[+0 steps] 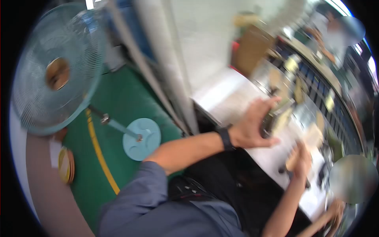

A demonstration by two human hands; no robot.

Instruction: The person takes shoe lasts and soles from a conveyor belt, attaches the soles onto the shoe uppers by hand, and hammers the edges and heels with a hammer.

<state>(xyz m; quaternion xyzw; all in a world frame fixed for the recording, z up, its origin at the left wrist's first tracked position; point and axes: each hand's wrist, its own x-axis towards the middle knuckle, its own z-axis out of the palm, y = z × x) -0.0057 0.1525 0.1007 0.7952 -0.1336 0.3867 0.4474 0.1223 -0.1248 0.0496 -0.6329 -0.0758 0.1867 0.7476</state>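
Observation:
My left hand (pixel 254 124), with a dark band on its wrist, reaches over the white table. Its thumb and fingers curve around a dark olive-green piece (pixel 269 123), whose kind is blurred. Lower right, my right hand (pixel 302 164) is closed, its fingers wrapped together. A dark end sticks out below that fist, but motion blur hides what the thing is. Pale tan pieces (pixel 314 135) lie just beyond the right hand.
A white worktable (pixel 221 94) carries a brown box (pixel 252 49) and blurred parts. Behind it runs a dark slatted conveyor (pixel 316 85). Co-workers' hands (pixel 335 211) show at right. On the green floor at left stands a blue fan (pixel 59 73) with a round base (pixel 148 132).

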